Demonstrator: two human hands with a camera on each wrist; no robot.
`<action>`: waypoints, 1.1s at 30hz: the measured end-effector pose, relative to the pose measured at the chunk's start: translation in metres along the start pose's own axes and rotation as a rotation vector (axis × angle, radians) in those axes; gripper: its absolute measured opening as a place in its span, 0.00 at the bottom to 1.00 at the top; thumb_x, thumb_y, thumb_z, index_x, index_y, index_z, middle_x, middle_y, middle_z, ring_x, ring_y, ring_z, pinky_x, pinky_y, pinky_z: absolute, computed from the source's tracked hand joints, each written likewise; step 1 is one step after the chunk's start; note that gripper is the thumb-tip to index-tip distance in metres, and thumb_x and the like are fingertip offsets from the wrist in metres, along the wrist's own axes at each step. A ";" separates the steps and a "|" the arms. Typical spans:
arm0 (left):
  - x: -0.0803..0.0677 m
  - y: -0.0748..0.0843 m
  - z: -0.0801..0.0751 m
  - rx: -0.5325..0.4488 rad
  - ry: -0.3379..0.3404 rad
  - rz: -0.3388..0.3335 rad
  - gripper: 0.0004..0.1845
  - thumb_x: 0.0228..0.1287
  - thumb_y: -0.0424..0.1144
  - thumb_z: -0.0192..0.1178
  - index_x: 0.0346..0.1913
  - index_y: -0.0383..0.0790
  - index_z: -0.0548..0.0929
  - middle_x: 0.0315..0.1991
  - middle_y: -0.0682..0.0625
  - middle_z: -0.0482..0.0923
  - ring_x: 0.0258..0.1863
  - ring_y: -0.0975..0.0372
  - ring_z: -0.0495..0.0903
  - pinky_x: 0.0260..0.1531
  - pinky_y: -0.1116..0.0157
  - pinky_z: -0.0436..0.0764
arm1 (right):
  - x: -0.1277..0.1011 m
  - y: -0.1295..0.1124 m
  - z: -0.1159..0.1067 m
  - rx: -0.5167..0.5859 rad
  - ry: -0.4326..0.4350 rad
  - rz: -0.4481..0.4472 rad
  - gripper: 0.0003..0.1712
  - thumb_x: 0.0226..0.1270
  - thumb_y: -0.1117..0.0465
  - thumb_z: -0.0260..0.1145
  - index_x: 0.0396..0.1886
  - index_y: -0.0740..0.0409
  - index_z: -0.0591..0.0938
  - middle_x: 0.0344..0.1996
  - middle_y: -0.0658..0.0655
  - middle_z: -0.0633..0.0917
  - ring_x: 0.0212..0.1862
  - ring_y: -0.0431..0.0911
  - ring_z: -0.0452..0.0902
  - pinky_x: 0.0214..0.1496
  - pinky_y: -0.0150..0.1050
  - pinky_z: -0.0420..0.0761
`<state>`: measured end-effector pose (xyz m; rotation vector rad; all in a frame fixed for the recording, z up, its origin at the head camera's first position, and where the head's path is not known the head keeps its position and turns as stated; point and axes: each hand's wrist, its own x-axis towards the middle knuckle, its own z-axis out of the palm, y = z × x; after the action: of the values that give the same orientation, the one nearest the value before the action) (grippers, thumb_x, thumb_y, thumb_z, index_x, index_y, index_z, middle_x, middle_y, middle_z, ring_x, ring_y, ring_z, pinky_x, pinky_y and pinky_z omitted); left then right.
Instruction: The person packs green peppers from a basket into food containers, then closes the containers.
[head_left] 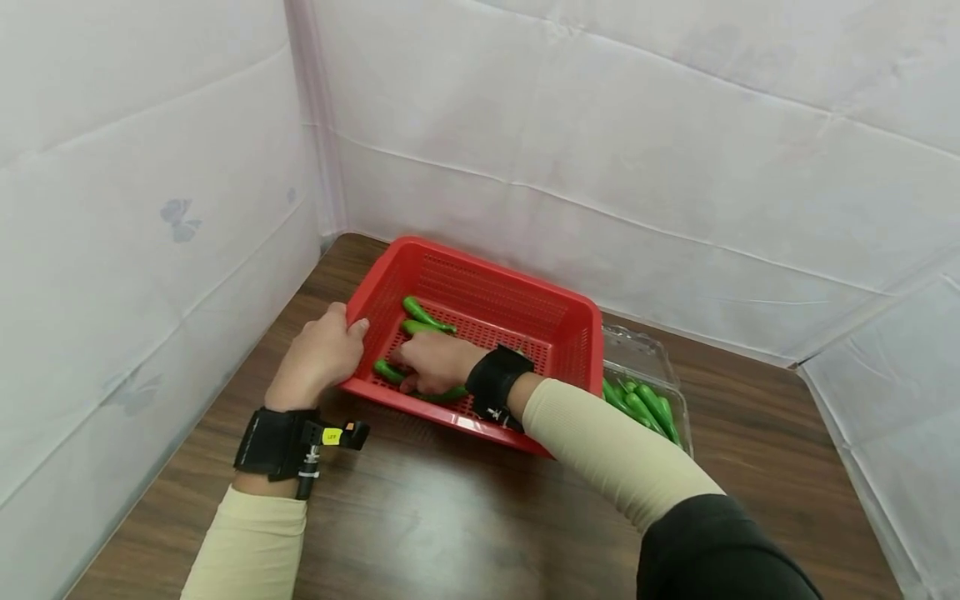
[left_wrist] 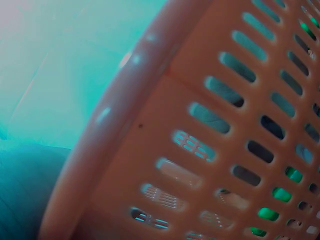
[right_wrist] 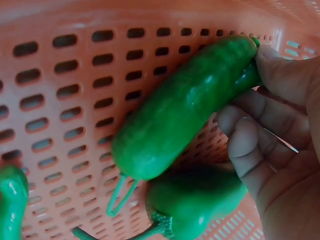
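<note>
Gripping the near-left rim of the red basket [head_left: 570,312], the left hand [head_left: 318,354] curls its fingers over the edge, apparently to steady it on the counter [head_left: 450,517]; the right hand [head_left: 435,360] reaches inside and closes its fingers [right_wrist: 250,145] round a green pepper [right_wrist: 185,107], low against the slotted floor beside other peppers [head_left: 423,317]; a clear tray [head_left: 645,358] of more peppers sits just right of the basket; the yellow wrist tag [head_left: 332,436] is too small to read.

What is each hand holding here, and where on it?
The left hand grips the red basket by its near-left rim. The right hand, inside the basket, pinches a green pepper at one end.
</note>
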<state>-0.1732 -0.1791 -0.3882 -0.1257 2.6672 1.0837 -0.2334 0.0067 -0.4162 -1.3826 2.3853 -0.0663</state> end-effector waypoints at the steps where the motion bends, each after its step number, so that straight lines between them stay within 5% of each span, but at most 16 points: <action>1: 0.000 0.000 0.000 0.002 0.000 0.002 0.26 0.84 0.48 0.42 0.68 0.27 0.64 0.44 0.33 0.81 0.35 0.52 0.83 0.27 0.63 0.77 | 0.001 0.000 0.000 0.005 0.002 -0.001 0.06 0.73 0.56 0.70 0.42 0.53 0.83 0.26 0.45 0.76 0.28 0.36 0.70 0.36 0.29 0.70; 33: 0.000 0.001 0.003 0.005 0.001 0.008 0.25 0.85 0.47 0.41 0.66 0.28 0.65 0.44 0.34 0.81 0.35 0.52 0.83 0.27 0.63 0.77 | -0.003 0.002 0.007 0.038 0.045 0.023 0.05 0.72 0.57 0.71 0.40 0.51 0.83 0.26 0.44 0.73 0.29 0.37 0.68 0.36 0.29 0.67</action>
<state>-0.1724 -0.1764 -0.3900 -0.1154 2.6731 1.0796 -0.2313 0.0110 -0.4219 -1.3503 2.4230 -0.1376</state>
